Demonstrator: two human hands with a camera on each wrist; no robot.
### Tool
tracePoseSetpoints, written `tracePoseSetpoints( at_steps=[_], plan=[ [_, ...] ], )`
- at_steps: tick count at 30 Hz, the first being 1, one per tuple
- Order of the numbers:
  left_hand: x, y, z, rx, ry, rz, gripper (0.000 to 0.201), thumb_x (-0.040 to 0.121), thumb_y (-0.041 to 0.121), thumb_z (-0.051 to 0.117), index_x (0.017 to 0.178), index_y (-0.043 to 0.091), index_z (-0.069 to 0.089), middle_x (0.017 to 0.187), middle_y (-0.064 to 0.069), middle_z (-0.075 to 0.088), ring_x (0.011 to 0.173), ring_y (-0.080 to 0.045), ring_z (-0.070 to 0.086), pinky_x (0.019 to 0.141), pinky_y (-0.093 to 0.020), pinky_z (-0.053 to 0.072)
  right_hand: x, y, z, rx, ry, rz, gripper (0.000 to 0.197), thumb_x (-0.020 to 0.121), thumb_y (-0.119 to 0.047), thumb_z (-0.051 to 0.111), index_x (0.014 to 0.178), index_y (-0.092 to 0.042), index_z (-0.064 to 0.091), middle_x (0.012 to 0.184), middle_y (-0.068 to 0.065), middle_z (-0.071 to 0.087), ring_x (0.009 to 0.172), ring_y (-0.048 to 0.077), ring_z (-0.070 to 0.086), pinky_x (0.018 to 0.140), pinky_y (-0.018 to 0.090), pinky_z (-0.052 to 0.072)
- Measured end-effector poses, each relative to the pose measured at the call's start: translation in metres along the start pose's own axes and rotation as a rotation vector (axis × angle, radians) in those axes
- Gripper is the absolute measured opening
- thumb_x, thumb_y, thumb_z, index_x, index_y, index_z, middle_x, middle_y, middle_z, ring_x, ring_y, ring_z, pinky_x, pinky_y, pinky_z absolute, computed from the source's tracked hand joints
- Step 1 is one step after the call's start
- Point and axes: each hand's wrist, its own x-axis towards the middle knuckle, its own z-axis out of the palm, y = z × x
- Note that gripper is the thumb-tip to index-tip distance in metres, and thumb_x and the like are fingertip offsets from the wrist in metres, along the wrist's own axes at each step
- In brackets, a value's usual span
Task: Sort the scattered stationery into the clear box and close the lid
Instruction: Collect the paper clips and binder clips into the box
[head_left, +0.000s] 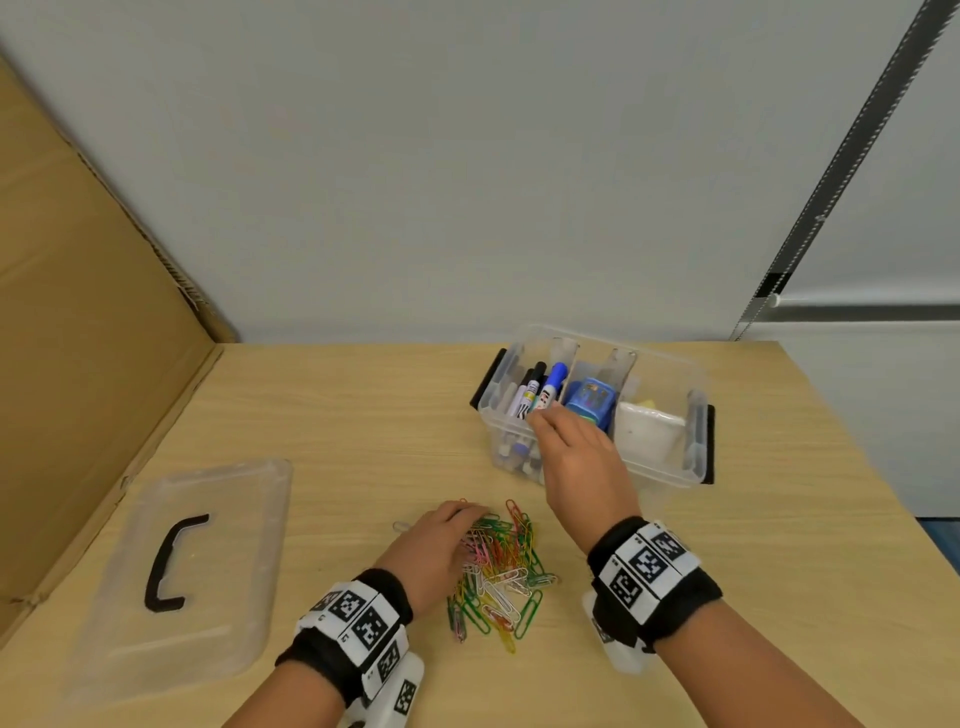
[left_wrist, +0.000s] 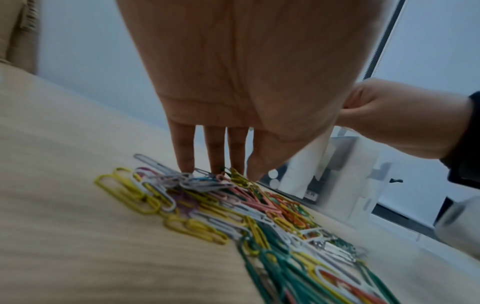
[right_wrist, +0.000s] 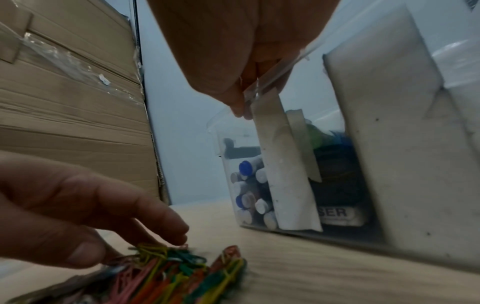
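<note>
A heap of coloured paper clips (head_left: 504, 566) (left_wrist: 233, 205) (right_wrist: 176, 271) lies on the wooden table in front of me. My left hand (head_left: 470, 519) (left_wrist: 221, 170) (right_wrist: 142, 232) rests on the heap's far left edge, with straight fingertips touching the clips. The clear box (head_left: 670, 478) (right_wrist: 221, 133) (left_wrist: 358, 164) stands open behind the heap. It holds markers (head_left: 540, 389) (right_wrist: 249, 189) on the left, a blue item (head_left: 589, 400) in the middle and a white block (head_left: 647, 431) on the right. My right hand (head_left: 540, 415) (right_wrist: 244, 102) pinches the box's front rim, thumb outside and fingers inside.
The clear lid (head_left: 223, 519) with a black handle (head_left: 166, 561) lies flat at the table's left. A cardboard panel (head_left: 78, 312) stands along the left side. A grey wall rises behind the table. Bare tabletop shows to the right of the box.
</note>
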Motion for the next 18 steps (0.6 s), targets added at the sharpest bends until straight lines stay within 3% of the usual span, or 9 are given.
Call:
tracePoseSetpoints(
  at_steps=[4, 6, 8, 10, 12, 14, 16, 18],
  plan=[
    [-0.01, -0.008, -0.01, 0.005, 0.107, -0.054, 0.053, 0.094, 0.021, 0.048, 0.144, 0.028, 0.032, 0.144, 0.011, 0.035, 0.129, -0.013, 0.035, 0.109, -0.024, 0.031, -0.007, -0.012, -0.004, 0.078, 0.067, -0.136, 0.04, 0.089, -0.015, 0.058, 0.128, -0.01, 0.056, 0.13, 0.003, 0.057, 0.127, 0.023, 0.047, 0.11, 0.036, 0.036],
    [-0.017, -0.013, -0.014, 0.046, 0.133, -0.116, 0.055, 0.093, 0.03, 0.051, 0.144, 0.027, 0.03, 0.143, 0.01, 0.035, 0.127, -0.014, 0.034, 0.108, -0.026, 0.033, -0.024, -0.019, -0.003, 0.109, 0.058, -0.209, 0.033, 0.092, -0.026, 0.048, 0.123, -0.016, 0.056, 0.12, -0.002, 0.058, 0.116, 0.015, 0.047, 0.102, 0.03, 0.041],
    [-0.02, -0.016, -0.013, 0.067, 0.114, -0.146, 0.06, 0.092, 0.035, 0.053, 0.145, 0.028, 0.028, 0.142, 0.01, 0.035, 0.126, -0.013, 0.033, 0.107, -0.026, 0.034, -0.041, -0.024, 0.001, 0.145, -0.06, -0.246, 0.03, 0.091, -0.033, 0.046, 0.116, -0.02, 0.056, 0.11, -0.006, 0.054, 0.102, 0.011, 0.046, 0.086, 0.027, 0.048],
    [-0.018, -0.015, -0.009, 0.069, 0.061, -0.123, 0.064, 0.09, 0.037, 0.056, 0.146, 0.031, 0.026, 0.142, 0.011, 0.035, 0.125, -0.013, 0.033, 0.107, -0.026, 0.033, -0.051, -0.022, 0.011, 0.168, -0.294, -0.162, 0.042, 0.089, -0.044, 0.05, 0.124, -0.02, 0.049, 0.115, -0.005, 0.045, 0.104, 0.012, 0.043, 0.084, 0.03, 0.051],
    [-0.012, -0.013, -0.004, 0.075, 0.022, -0.081, 0.067, 0.088, 0.035, 0.059, 0.147, 0.034, 0.025, 0.142, 0.011, 0.034, 0.126, -0.012, 0.032, 0.109, -0.027, 0.033, -0.055, -0.016, 0.024, 0.191, -0.548, 0.001, 0.073, 0.082, -0.057, 0.056, 0.141, -0.021, 0.032, 0.127, -0.003, 0.035, 0.117, 0.015, 0.035, 0.094, 0.033, 0.047],
    [-0.006, -0.009, 0.0, 0.114, 0.004, -0.057, 0.068, 0.088, 0.033, 0.06, 0.146, 0.036, 0.027, 0.141, 0.012, 0.035, 0.127, -0.013, 0.032, 0.11, -0.029, 0.033, -0.055, -0.013, 0.033, 0.183, -0.652, 0.065, 0.091, 0.075, -0.062, 0.062, 0.146, -0.023, 0.021, 0.131, -0.002, 0.03, 0.12, 0.018, 0.031, 0.099, 0.034, 0.043],
    [-0.001, -0.005, 0.001, 0.161, 0.016, -0.05, 0.062, 0.089, 0.031, 0.059, 0.145, 0.034, 0.031, 0.138, 0.01, 0.039, 0.126, -0.014, 0.034, 0.108, -0.029, 0.035, -0.053, -0.015, 0.039, 0.201, -0.648, 0.068, 0.085, 0.077, -0.057, 0.065, 0.145, -0.024, 0.026, 0.128, 0.0, 0.032, 0.118, 0.019, 0.033, 0.1, 0.033, 0.041],
    [0.003, -0.003, 0.001, 0.181, 0.038, -0.052, 0.055, 0.091, 0.027, 0.056, 0.142, 0.032, 0.038, 0.134, 0.008, 0.043, 0.123, -0.015, 0.039, 0.104, -0.03, 0.039, -0.051, -0.018, 0.042, 0.25, -0.631, 0.084, 0.065, 0.083, -0.046, 0.063, 0.139, -0.023, 0.037, 0.124, 0.002, 0.037, 0.116, 0.02, 0.038, 0.1, 0.031, 0.04]
  ],
)
